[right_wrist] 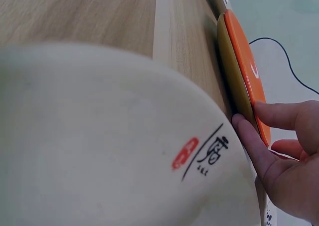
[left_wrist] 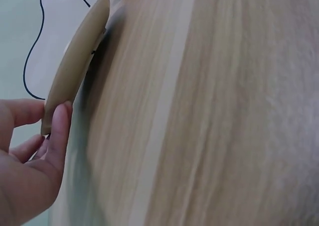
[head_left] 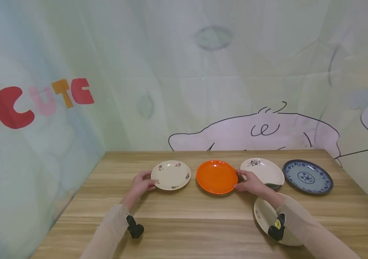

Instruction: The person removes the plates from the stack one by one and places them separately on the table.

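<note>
My left hand (head_left: 141, 183) pinches the left rim of a cream plate (head_left: 171, 175) with small floral motifs. Seen from the left wrist, the plate (left_wrist: 79, 61) is edge-on, thumb and fingers on opposite faces; its far edge is near the table. My right hand (head_left: 251, 182) pinches the right rim of an orange plate (head_left: 217, 177). In the right wrist view a tan layer (right_wrist: 232, 61) lies under the orange plate (right_wrist: 246, 61); I cannot tell whether it is its underside or a second plate. A white plate (head_left: 263, 171) with a dark floral sprig lies just beyond the right hand.
A blue-patterned plate (head_left: 308, 177) lies at the far right. Under my right forearm is a larger cream plate (head_left: 263, 216), partly hidden; its red and black marking (right_wrist: 199, 154) shows close to the right wrist camera. The wooden table (head_left: 184, 230) ends at a printed curtain (head_left: 177, 90).
</note>
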`<action>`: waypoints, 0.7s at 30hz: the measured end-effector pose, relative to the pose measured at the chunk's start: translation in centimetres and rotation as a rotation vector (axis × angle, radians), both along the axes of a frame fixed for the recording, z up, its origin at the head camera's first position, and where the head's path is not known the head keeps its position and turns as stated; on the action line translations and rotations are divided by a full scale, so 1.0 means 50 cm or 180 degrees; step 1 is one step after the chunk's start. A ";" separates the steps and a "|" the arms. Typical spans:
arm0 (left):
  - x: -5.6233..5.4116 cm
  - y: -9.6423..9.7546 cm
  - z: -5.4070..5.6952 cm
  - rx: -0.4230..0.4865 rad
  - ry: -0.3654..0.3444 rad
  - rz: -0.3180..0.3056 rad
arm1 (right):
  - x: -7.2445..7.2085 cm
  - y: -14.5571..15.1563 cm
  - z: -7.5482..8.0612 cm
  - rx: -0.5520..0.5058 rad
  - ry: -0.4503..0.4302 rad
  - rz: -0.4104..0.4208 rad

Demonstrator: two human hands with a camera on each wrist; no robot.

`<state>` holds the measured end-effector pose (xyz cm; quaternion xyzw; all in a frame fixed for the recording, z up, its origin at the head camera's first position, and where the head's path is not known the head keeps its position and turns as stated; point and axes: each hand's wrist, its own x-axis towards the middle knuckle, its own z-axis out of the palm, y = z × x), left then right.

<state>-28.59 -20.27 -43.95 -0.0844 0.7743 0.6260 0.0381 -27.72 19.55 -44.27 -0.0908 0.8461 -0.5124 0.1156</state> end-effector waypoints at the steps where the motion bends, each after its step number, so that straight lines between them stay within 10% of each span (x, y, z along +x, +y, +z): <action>1: 0.000 0.000 -0.002 -0.0015 -0.0011 0.0003 | 0.000 0.001 0.000 -0.0002 0.0008 -0.0012; 21: -0.005 -0.029 -0.022 -0.0239 -0.0034 -0.0046 | -0.007 -0.004 0.001 -0.0087 -0.0049 0.0110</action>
